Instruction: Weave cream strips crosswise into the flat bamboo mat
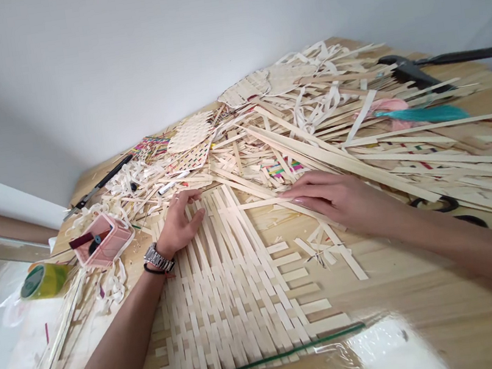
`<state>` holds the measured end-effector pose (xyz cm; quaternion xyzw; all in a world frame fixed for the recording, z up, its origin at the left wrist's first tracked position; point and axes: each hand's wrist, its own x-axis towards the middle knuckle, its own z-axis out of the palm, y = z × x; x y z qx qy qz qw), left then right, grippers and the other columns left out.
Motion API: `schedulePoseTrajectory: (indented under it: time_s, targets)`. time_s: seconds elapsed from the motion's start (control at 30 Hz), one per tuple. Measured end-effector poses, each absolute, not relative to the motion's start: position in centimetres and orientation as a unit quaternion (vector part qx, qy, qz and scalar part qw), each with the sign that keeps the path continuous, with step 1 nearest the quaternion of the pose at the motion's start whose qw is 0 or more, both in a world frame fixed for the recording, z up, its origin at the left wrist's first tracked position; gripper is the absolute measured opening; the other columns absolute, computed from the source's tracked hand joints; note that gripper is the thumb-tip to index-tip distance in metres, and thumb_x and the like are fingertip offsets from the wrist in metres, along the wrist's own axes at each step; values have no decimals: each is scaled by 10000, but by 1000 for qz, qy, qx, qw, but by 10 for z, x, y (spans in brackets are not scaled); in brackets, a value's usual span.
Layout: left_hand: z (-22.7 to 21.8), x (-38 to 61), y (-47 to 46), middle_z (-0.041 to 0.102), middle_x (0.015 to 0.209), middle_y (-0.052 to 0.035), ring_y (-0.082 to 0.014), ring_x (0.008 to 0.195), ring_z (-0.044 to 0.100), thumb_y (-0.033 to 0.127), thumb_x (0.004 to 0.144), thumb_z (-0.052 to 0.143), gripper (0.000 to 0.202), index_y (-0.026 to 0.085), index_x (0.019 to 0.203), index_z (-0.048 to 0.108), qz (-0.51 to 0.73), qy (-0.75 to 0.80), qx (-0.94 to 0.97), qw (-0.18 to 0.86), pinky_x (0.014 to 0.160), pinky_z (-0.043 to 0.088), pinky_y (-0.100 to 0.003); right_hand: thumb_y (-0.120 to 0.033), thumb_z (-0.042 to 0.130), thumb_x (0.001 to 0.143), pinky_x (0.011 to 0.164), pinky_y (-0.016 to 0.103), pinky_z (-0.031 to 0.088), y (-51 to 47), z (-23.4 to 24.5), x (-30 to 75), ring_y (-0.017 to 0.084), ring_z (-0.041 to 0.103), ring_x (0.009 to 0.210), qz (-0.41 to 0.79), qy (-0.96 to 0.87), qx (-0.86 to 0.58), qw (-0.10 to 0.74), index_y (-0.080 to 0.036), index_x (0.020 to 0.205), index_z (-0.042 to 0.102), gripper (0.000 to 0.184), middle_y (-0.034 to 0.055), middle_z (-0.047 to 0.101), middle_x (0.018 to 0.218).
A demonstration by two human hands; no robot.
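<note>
A partly woven mat of pale flat strips [228, 310] lies in front of me. Its lower part is interlaced, while the upper lengthwise strips lie loose. My right hand [331, 195], to the right of the mat's upper end, is closed in a pinch on the end of a pale strip [260, 204]. That strip runs leftward in among the lengthwise strips. My left hand [182, 222] rests over the mat's upper left strips, thumb and bent fingers apart, with nothing seen in its grasp. Short strip ends stick out along the mat's right side. A green strip [263, 359] borders the near edge.
Loose strips [314, 143] pile up across the table's back and right. At left stand a pink basket [106, 245] and a yellow-green tape roll [45, 280]. Scissors [100, 184] lie at back left; black handles [443, 204] show beside my right forearm. A wall rises behind.
</note>
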<state>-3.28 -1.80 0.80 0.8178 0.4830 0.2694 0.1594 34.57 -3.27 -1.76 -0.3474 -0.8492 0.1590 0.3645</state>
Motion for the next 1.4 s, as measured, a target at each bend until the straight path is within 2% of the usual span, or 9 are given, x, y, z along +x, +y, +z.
schedulePoseTrajectory:
  time_s: [0.23, 0.5, 0.6, 0.87, 1.13, 1.4]
  targets:
    - [10, -30, -18, 687, 1219, -87, -256, 1098, 614, 373, 997, 621, 313, 223, 1270, 588, 264, 502, 808, 157, 1027, 517, -455, -278, 546, 1077, 929, 404, 614, -33, -15, 346, 217, 763, 1017, 166, -849, -352, 358, -324, 1244, 816, 321, 52, 815, 1131]
    - [3, -24, -19, 642, 1234, -118, -335, 1180, 575, 425, 1006, 606, 327, 228, 1266, 627, 208, 529, 820, 62, 1057, 446, -561, -306, 537, 1079, 919, 419, 617, -33, -15, 346, 218, 755, 1003, 176, -846, -355, 357, -315, 1225, 816, 315, 60, 807, 1103]
    - [0, -24, -19, 629, 1247, -120, -344, 1185, 557, 370, 984, 611, 283, 232, 1230, 631, 204, 534, 819, 50, 1055, 433, -568, -315, 537, 1078, 921, 434, 619, -33, -15, 346, 223, 752, 1007, 182, -845, -355, 356, -326, 1225, 814, 314, 62, 807, 1106]
    - [3, -28, -17, 612, 1201, -115, -335, 1167, 558, 237, 902, 591, 243, 215, 1144, 609, 213, 520, 824, 66, 1079, 440, -555, -308, 536, 1071, 932, 430, 613, -33, -16, 347, 229, 754, 1012, 184, -845, -352, 356, -327, 1218, 822, 322, 62, 803, 1111]
    - [6, -35, -15, 628, 1203, -106, -311, 1180, 564, 273, 922, 593, 270, 218, 1186, 609, 233, 500, 825, 127, 1096, 466, -545, -306, 528, 1078, 932, 419, 612, -32, -17, 346, 220, 754, 1011, 176, -847, -351, 358, -308, 1203, 819, 317, 63, 806, 1107]
    - [7, -38, -15, 666, 1201, -100, -276, 1157, 625, 297, 921, 624, 294, 218, 1204, 603, 286, 496, 801, 174, 1055, 518, -480, -301, 551, 1062, 943, 438, 619, -32, -17, 346, 232, 756, 1017, 182, -843, -359, 356, -331, 1214, 815, 306, 54, 810, 1112]
